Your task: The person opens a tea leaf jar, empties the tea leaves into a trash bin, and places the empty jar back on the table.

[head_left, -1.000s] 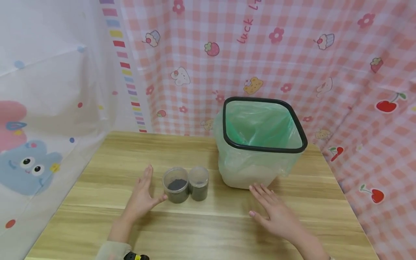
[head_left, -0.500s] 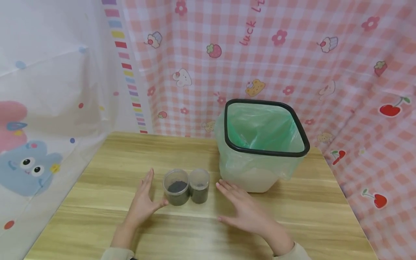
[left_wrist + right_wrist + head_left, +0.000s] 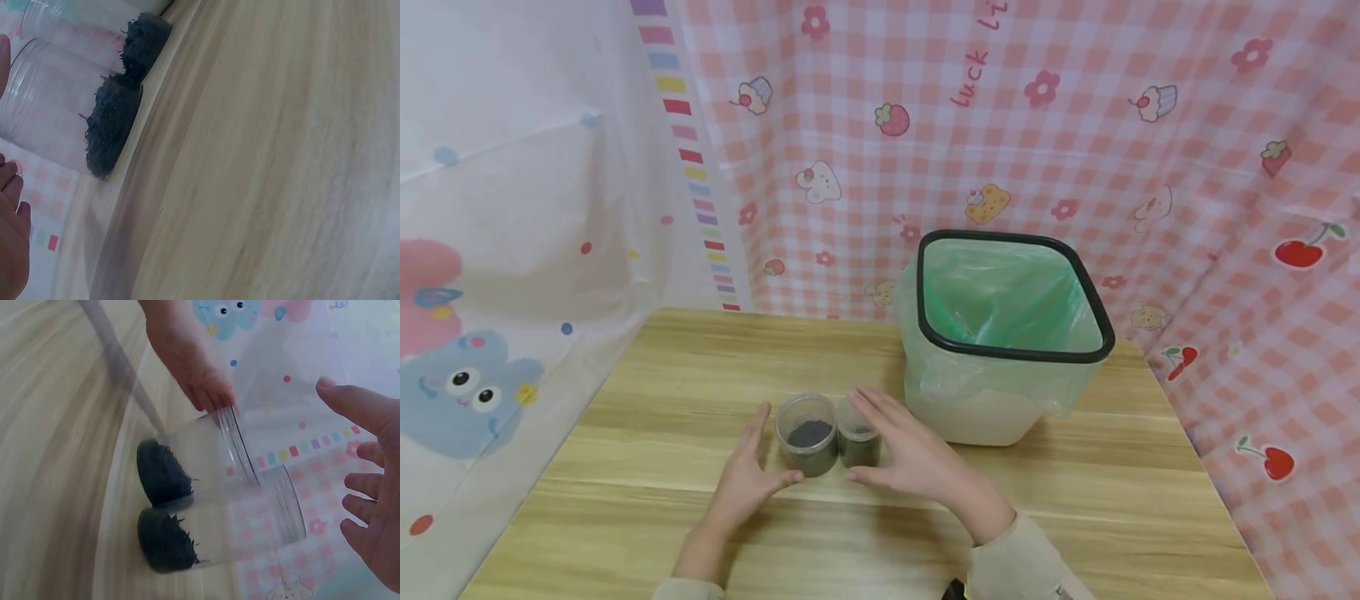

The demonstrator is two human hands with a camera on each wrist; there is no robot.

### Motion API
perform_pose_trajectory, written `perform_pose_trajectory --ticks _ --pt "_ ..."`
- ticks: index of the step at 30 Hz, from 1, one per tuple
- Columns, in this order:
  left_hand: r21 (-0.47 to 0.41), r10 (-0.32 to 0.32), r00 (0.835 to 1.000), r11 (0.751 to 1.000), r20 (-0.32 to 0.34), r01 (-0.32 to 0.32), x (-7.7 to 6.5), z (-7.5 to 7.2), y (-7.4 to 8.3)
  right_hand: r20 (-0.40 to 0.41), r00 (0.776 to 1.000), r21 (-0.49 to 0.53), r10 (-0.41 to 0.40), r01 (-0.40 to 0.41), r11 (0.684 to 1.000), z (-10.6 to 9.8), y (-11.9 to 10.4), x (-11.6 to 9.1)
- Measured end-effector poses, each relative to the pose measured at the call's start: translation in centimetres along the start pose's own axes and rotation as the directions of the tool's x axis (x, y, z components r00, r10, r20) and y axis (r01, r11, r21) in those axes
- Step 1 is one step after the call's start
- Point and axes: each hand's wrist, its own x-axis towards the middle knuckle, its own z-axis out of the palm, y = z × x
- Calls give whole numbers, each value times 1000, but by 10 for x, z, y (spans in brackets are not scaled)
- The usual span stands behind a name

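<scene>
Two clear jars stand upright side by side on the table. The wider jar (image 3: 808, 442) is on the left and the narrower jar (image 3: 859, 450) on the right. Dark, wispy shreds (image 3: 115, 125) fill only the bottom of each. My left hand (image 3: 745, 483) is at the wider jar's left side, thumb and fingers spread, its thumb near the front of that jar. My right hand (image 3: 917, 454) reaches in from the right with spread fingers, overlapping the narrower jar in the head view. In the right wrist view a gap shows between it and the jars.
A pale waste bin (image 3: 970, 417) with a green bag liner (image 3: 1037, 308) and a black rim stands behind and right of the jars. Patterned curtains (image 3: 820, 75) hang behind the wood-grain table (image 3: 625, 492) and along its sides.
My right hand has moved left from in front of the bin to the narrower jar. My left hand has shifted slightly right, closer to the wider jar. Both jars stay in place.
</scene>
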Motion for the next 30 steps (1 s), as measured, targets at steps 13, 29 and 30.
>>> perform_pose_trajectory --ticks 13,29,30 --pt "-115 -100 994 988 33 103 3 15 -3 104 993 -112 -55 67 991 14 -12 50" --pt "-256 -154 982 950 109 177 2 27 -7 249 964 -365 89 8 931 32 -24 89" --pt "-251 -157 982 951 100 178 3 28 -7 251 965 -374 77 23 927 33 -24 90"
